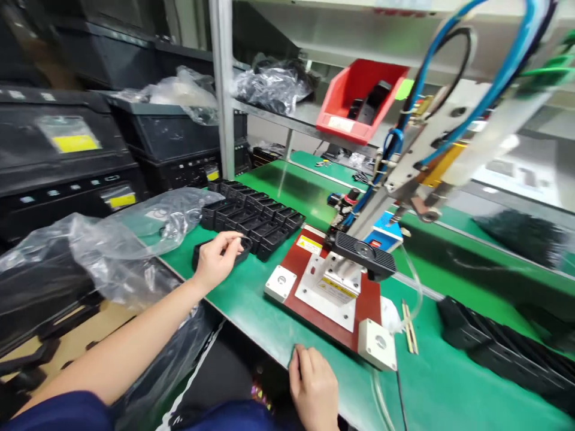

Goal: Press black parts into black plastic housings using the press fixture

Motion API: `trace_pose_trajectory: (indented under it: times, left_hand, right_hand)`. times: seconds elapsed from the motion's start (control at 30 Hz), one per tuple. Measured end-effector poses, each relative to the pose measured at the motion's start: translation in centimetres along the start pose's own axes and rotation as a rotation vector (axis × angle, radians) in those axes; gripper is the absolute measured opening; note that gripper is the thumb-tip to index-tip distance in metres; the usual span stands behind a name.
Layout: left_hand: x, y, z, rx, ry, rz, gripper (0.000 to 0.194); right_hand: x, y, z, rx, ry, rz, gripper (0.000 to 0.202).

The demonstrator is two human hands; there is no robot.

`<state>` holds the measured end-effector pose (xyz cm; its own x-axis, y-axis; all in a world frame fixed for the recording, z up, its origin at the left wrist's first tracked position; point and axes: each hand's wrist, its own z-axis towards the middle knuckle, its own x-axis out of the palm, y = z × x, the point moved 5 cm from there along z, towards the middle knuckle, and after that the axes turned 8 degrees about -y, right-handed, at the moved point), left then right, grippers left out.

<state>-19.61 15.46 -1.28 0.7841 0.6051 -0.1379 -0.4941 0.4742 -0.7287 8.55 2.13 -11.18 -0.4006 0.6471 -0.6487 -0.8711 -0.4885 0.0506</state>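
Note:
My left hand (218,260) is over a black plastic housing (243,251) near the left edge of the green table (245,299). Its fingers are pinched together at the housing's rim; what they hold is too small to name. Rows of similar black housings (254,215) stand just behind it. My right hand (313,383) rests at the table's front edge with its fingers curled, and whether anything is inside them is hidden. A press fixture on a red-brown base (291,299) stands ahead of it, with a black ribbed part (365,252) at its head.
White button boxes (378,344) sit on the fixture's front corners. More black parts (507,353) line the right side. A red bin (362,102) hangs above; blue hoses (498,78) run down to the press. Plastic bags (135,239) and dark crates (58,143) are at left.

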Motion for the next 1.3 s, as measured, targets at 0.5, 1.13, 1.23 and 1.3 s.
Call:
trace_pose_trajectory:
  times: [0.5, 1.13, 1.23, 1.3]
  left_hand:
    - [14.4, -15.9, -0.8, 0.397, 0.323, -0.204, 0.014]
    - [20.0, -17.1, 2.4, 0.394, 0.571, 0.007, 0.021]
    - [19.1, -17.6, 1.8, 0.496, 0.560, -0.027, 0.027]
    - [18.4, -17.9, 1.1, 0.574, 0.509, -0.009, 0.032]
  right_hand:
    - [-0.3, 0.1, -0.1, 0.075, 0.019, -0.023, 0.021]
    - [-0.4, 0.2, -0.1, 0.079, -0.003, -0.036, 0.023]
    - [-0.4, 0.1, -0.1, 0.077, -0.012, -0.038, 0.023]
    - [-0.4, 0.1, -0.1, 0.077, -0.017, -0.039, 0.023]
